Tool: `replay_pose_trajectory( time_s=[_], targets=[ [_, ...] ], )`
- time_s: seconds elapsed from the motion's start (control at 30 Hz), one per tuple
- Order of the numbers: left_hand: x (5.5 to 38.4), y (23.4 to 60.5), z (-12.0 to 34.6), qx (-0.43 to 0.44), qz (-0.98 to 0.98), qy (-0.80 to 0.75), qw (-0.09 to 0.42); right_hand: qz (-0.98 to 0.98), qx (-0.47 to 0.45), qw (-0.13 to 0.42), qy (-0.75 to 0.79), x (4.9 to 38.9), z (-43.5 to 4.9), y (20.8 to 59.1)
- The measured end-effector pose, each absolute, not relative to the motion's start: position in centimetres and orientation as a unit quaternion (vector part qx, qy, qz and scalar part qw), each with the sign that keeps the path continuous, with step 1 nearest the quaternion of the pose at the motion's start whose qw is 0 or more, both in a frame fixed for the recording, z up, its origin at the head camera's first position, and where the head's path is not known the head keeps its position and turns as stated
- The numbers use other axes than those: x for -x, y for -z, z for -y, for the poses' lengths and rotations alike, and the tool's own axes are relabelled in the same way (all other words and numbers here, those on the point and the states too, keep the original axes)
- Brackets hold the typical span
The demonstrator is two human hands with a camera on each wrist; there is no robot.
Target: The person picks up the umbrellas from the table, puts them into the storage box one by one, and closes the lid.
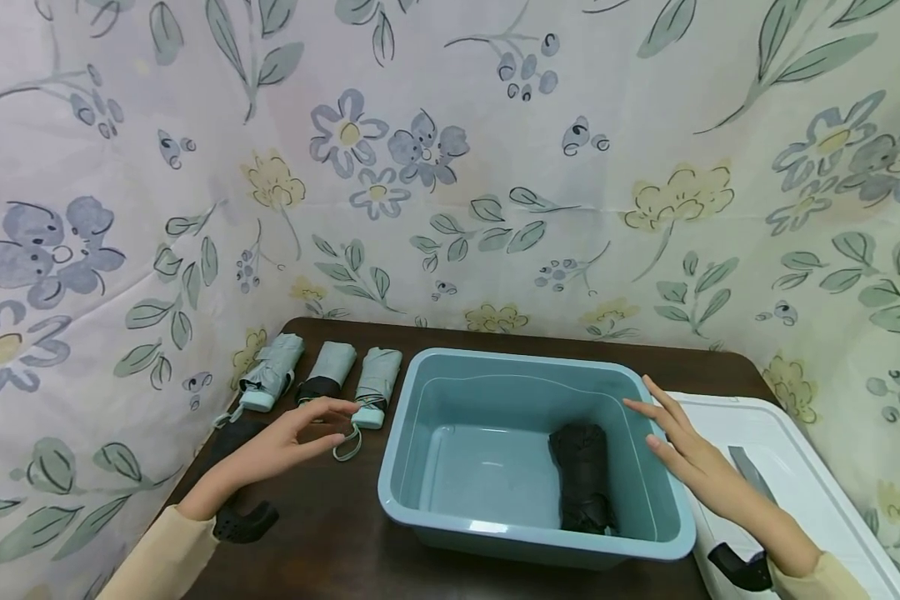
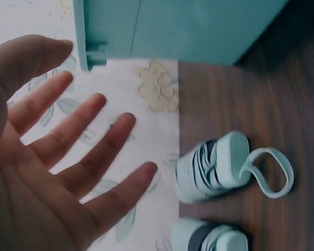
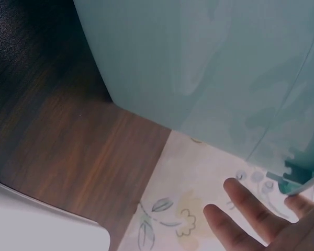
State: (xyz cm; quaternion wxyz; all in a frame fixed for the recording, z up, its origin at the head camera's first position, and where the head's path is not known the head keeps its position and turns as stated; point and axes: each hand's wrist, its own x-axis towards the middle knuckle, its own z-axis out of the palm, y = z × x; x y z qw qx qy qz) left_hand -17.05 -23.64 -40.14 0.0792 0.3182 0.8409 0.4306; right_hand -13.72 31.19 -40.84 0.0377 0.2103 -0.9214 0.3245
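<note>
My left hand (image 1: pixel 300 437) is held in the air with spread fingers, left of a blue-green plastic tub (image 1: pixel 487 527). It overlaps the lower ends of the folded light green umbrellas in the head view. Of these, one umbrella (image 1: pixel 270 372) lies farthest left, another umbrella (image 1: pixel 332 364) in the middle, and a third umbrella (image 1: pixel 378 385) with a wrist loop nearest the tub. Inside the tub, toward its right side, lies a black folded bundle (image 1: pixel 581 477). My right hand (image 1: pixel 690 454), fingers extended, is at the tub's right rim and holds nothing.
A dark wooden table (image 1: pixel 315 533) carries everything. Right of the tub lies a white lid-like panel (image 1: pixel 817 483) with a grey strip (image 1: pixel 750 472). Partly hidden by my left forearm is a dark object (image 1: pixel 234 435). Flower-patterned cloth (image 1: pixel 450 275) hangs behind the table.
</note>
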Motion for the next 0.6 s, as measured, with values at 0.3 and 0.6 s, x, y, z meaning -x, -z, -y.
replay_pose_trajectory(
  time_s=[0.3, 0.6],
  targets=[
    [16.5, 40.9, 26.4, -0.325, -0.877, -0.342, 0.095, 0.920, -0.211, 0.037, -0.328, 13.8, -31.3, 41.0],
    [15.8, 41.5, 28.4, -0.306, -0.901, -0.301, 0.068, 0.917, -0.210, 0.035, -0.337, 13.8, -31.2, 41.0]
  ],
)
